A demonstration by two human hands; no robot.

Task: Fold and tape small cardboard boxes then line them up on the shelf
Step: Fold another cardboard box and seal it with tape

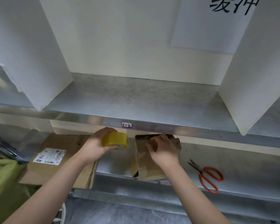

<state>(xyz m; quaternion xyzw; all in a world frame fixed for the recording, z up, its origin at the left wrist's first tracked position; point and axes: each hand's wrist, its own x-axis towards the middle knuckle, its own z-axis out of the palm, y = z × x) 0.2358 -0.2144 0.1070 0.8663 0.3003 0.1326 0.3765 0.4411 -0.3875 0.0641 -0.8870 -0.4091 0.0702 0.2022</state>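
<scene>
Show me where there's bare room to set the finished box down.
Upper shelf: bare metal between the left white divider and right white divider. Lower shelf: a strip between the small box and the scissors. Crowded leftward: flattened cardboard, tape roll in the left hand.

At twelve o'clock your shelf (136, 101) is dull, mottled galvanised metal. Your tape roll (115, 139) looks like glossy yellow plastic, the box (145, 167) matt brown cardboard. At three o'clock, the scissors (202, 175) have shiny orange handles.
</scene>
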